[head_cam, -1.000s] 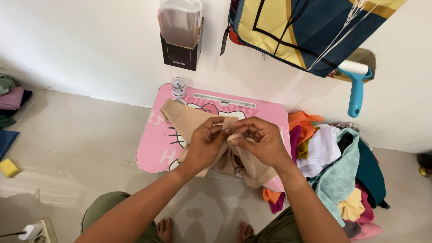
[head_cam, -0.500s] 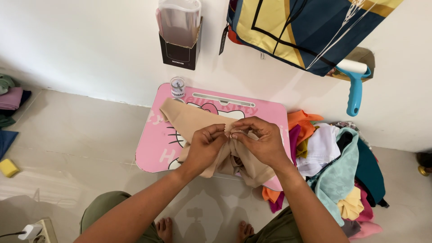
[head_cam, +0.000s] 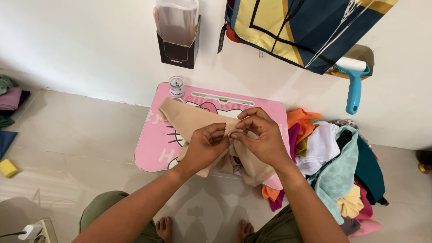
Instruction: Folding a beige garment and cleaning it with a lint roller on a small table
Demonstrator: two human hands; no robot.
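The left hand is pinching the zigzag-cut edge of the beige fabric piece, which is lying draped over the pink rectangular lap table. The right hand is gripping the same edge, fingertips touching the left hand's. A heap of multicoloured cloths is lying just beside the table.

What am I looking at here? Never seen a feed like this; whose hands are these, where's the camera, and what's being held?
There is no machine: one camera on a person's head looks down at their own bare hands. The left hand and right hand both pinch the edge of a beige cloth over a small pink lap table on the floor. A little clear jar stands at the table's far edge. A pile of coloured cloths lies to the right, and a blue lint roller hangs on the wall.
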